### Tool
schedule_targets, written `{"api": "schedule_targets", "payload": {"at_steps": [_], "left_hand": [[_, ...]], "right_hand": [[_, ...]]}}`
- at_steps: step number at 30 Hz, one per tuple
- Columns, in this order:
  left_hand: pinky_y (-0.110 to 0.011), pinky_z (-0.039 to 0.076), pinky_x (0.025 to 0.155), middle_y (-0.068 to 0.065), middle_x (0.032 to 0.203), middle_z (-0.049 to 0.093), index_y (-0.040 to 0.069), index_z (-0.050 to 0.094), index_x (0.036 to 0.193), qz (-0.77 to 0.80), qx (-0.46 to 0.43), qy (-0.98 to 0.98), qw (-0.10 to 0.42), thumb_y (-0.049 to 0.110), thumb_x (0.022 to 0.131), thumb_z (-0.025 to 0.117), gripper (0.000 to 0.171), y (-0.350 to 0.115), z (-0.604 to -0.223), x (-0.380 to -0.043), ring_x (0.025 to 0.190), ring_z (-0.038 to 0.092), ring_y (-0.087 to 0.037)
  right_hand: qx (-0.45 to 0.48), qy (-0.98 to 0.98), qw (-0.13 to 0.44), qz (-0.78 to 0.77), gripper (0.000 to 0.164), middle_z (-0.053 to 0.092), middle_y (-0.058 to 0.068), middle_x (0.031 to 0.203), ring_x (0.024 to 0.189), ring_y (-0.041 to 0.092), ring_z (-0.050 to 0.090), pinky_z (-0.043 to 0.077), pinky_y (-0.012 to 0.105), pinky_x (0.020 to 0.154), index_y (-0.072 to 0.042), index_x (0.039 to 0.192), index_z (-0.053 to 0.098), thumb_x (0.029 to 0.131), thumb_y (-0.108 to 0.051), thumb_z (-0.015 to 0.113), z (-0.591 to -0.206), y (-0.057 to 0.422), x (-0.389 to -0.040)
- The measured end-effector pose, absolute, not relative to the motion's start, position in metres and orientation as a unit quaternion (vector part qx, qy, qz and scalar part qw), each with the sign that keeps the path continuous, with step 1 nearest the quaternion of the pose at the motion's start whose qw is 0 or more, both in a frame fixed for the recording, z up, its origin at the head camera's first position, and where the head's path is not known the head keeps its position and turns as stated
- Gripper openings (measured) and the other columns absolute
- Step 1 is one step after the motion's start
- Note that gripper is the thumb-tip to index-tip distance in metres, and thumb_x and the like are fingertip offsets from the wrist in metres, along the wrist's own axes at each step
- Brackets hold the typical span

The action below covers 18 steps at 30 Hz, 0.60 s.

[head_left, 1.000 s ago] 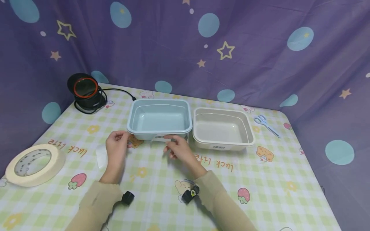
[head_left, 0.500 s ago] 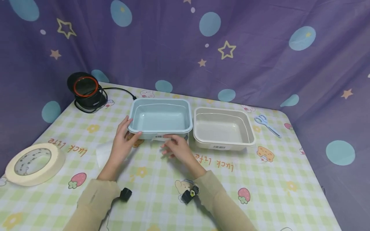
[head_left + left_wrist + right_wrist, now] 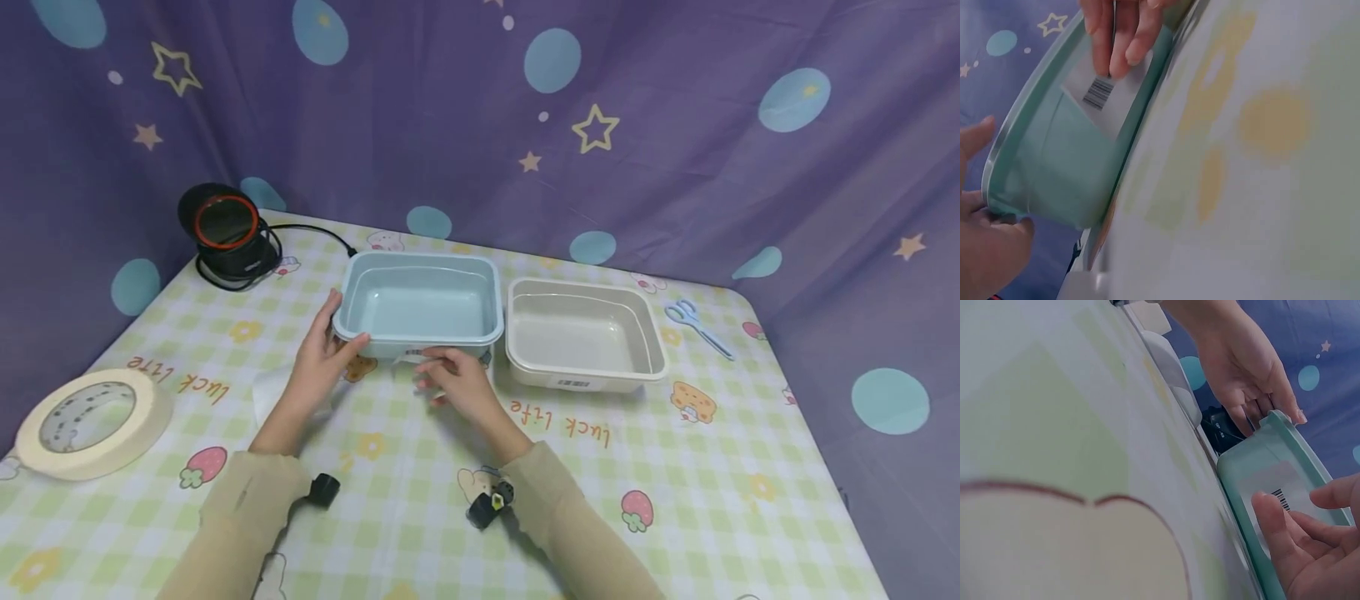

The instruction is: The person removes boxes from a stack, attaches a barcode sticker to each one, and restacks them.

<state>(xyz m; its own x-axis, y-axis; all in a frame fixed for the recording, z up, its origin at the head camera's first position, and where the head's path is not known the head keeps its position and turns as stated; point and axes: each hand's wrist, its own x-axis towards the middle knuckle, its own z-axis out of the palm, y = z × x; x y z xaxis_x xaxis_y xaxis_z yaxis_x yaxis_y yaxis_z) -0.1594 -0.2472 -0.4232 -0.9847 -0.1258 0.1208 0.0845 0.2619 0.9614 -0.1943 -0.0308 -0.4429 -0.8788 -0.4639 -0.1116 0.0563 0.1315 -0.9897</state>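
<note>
Blue tub [image 3: 418, 304]: directly ahead of both hands, long axis left-right.
Left hand [image 3: 321, 360]: grips its left corner.
Right hand [image 3: 454, 385]: fingers loosely extended, touching the barcode label [image 3: 413, 356] on the near wall.

Barcode label [image 3: 412, 357] digits too small, tape roll [image 3: 90, 421] edge-cropped — tablecloth [image 3: 1260, 187] blurred

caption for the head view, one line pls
Left hand grips the blue tub's corner while right hand presses its barcode label; beige tub alongside.
</note>
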Motion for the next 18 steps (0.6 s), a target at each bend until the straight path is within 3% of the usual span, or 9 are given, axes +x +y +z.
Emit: {"api": "schedule_targets", "payload": {"at_steps": [9,18], "left_hand": [[-0.049,0.013,0.122,-0.002,0.163,-0.013,0.017,-0.01,0.155,-0.585,-0.009,-0.81,0.032,0.015,0.094,0.064,0.096,-0.266,-0.42,-0.178,0.152,-0.002,-0.027],[-0.056,0.013,0.121,-0.002,0.163,-0.016,0.012,0.0,0.157,-0.555,-0.033,-0.83,0.03,0.014,0.094,0.063,0.089,-0.268,-0.421,-0.191,0.151,-0.007,-0.032]], "right_hand": [[-0.148,0.724,0.187,-0.647,0.03,0.066,0.024,0.117,0.106,0.035,0.066,0.061,0.033,0.076,0.005,0.125,0.057,0.098,-0.008,0.052,-0.446,-0.031,-0.199],[-0.18,0.804,0.112,-0.556,0.026,0.071,0.016,0.112,0.105,0.027,0.069,0.058,0.024,0.085,0.001,0.119,0.063,0.096,-0.008,0.055,-0.442,-0.032,-0.199]]}}
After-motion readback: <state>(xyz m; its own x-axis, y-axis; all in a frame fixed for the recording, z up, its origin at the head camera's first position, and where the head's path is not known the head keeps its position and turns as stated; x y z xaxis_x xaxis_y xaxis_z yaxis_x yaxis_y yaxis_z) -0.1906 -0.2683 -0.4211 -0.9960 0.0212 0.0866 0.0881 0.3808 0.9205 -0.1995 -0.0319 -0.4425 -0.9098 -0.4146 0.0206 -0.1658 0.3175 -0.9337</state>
